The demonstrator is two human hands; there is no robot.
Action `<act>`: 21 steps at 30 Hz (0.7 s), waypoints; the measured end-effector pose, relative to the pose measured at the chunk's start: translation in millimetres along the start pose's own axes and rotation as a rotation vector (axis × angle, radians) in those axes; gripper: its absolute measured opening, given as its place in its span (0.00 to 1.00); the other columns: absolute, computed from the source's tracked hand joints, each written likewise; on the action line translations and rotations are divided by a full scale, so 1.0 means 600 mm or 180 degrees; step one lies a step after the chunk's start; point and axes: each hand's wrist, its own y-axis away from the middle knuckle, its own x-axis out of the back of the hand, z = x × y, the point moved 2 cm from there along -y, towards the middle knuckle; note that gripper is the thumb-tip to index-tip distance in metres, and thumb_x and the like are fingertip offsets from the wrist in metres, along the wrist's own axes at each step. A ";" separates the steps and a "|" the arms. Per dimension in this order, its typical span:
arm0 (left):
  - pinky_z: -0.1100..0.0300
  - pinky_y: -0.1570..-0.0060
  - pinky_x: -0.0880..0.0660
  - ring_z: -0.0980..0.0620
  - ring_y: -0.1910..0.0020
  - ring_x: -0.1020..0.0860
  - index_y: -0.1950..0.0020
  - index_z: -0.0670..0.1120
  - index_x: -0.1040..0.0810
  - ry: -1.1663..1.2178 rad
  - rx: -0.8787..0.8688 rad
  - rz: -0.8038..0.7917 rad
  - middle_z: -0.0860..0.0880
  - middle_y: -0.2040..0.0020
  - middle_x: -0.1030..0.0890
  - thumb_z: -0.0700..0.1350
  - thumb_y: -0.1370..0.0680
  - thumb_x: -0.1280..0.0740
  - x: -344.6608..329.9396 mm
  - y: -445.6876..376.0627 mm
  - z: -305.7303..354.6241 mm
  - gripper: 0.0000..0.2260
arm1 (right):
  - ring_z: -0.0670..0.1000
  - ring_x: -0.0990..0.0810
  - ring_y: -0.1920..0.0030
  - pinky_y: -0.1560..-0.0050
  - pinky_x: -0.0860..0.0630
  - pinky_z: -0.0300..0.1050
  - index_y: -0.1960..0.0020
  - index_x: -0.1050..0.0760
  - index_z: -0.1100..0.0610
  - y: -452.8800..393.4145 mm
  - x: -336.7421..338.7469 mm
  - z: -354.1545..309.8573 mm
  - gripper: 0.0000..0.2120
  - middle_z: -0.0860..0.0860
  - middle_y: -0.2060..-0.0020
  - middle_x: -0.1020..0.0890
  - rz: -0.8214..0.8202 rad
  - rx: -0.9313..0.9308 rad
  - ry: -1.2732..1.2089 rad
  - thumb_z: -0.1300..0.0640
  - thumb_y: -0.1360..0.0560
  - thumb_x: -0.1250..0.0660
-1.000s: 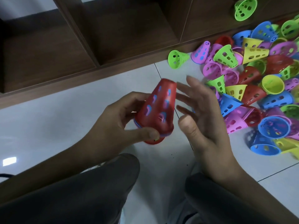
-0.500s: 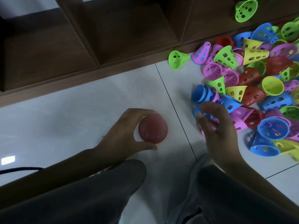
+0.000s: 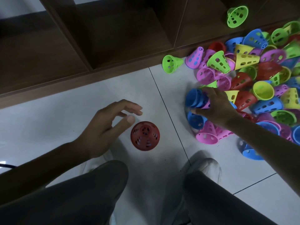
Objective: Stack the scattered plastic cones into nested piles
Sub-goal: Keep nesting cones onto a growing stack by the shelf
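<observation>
Fingers [image 3: 212,93] of the right hand [image 3: 217,108] curl over a blue cone [image 3: 195,99] lying on its side at the near edge of the heap [image 3: 259,88], thumb low against a second blue cone [image 3: 195,120] beneath it; the grasp looks closed on the upper one, and something pink shows between cone and palm, though what it is cannot be told. Half a second ago this hand hovered just short of the same blue cone; now it has reached further into the heap and covers it.

The left hand [image 3: 105,125] is spread and empty, fingers fanned above the floor [image 3: 48,120], thumb tip just beside the red stack [image 3: 145,135] but apart from it; half a second ago it gripped that stack from the side, and 1 second ago it held it up in the air with the right hand open next to it. The stack now stands upright on the tile on its own, narrow end up, between the 2 hands and ahead of the knees, with blue visible through its holes.

A tile seam [image 3: 168,114] runs between stack and heap; a lone green cone [image 3: 171,64] lies by the shelf base [image 3: 81,80], another green one [image 3: 237,16] inside the shelf; both lie where they lay before.
</observation>
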 end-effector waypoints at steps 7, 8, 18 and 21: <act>0.67 0.42 0.26 0.55 0.40 0.21 0.41 0.51 0.20 0.0036 0.0026 0.0090 0.60 0.45 0.18 0.59 0.19 0.44 -0.002 -0.045 -0.007 0.18 | 0.59 0.33 0.30 0.29 0.33 0.60 0.23 0.38 0.51 -0.038 -0.016 0.002 0.44 0.54 0.31 0.31 -0.0168 -0.0050 0.0021 0.40 0.33 0.23; 0.66 0.42 0.26 0.55 0.40 0.21 0.42 0.51 0.20 0.0062 0.0034 0.0103 0.60 0.45 0.18 0.59 0.19 0.44 -0.001 -0.050 -0.007 0.18 | 0.58 0.33 0.30 0.29 0.33 0.60 0.23 0.38 0.51 -0.043 -0.017 0.001 0.44 0.54 0.30 0.31 -0.0182 -0.0062 0.0022 0.40 0.33 0.23; 0.53 0.38 0.25 0.52 0.41 0.20 0.42 0.49 0.19 0.0236 0.0072 0.0093 0.57 0.46 0.17 0.59 0.19 0.45 -0.005 -0.096 -0.011 0.20 | 0.62 0.32 0.33 0.31 0.33 0.63 0.24 0.37 0.56 -0.068 -0.048 -0.004 0.39 0.58 0.33 0.29 -0.0125 -0.0260 -0.0013 0.43 0.28 0.25; 0.52 0.38 0.24 0.53 0.41 0.20 0.44 0.49 0.19 0.0252 0.0096 0.0070 0.57 0.46 0.17 0.58 0.19 0.45 -0.009 -0.104 -0.015 0.19 | 0.61 0.33 0.33 0.30 0.35 0.60 0.25 0.37 0.58 -0.066 -0.052 -0.002 0.38 0.58 0.33 0.30 -0.0064 -0.0247 -0.0067 0.45 0.27 0.25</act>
